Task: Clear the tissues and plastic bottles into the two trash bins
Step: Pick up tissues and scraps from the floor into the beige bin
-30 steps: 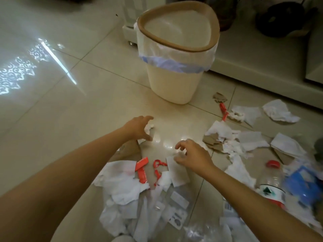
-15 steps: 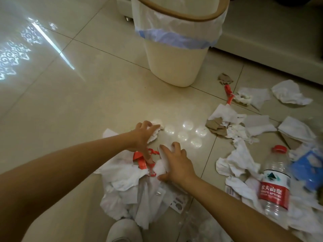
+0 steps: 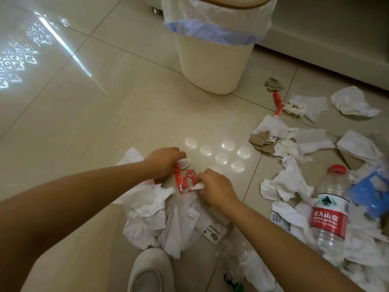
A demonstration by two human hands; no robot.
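just in front of the bin (image 3: 212, 66), left hand (image 3: 163, 161) pinches a tissue wad (image 3: 185, 163), right hand (image 3: 214, 185) pinches another; light, soft, squashable, so bunch them from the middle.

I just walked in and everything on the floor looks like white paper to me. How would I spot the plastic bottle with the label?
Start at the cream trash bin with the white liner at the top of the view, then look down and right across the floor tiles to the heap of crumpled tissues. The plastic bottle lies among them: clear, with a red cap and a red label band, beside a blue wrapper.
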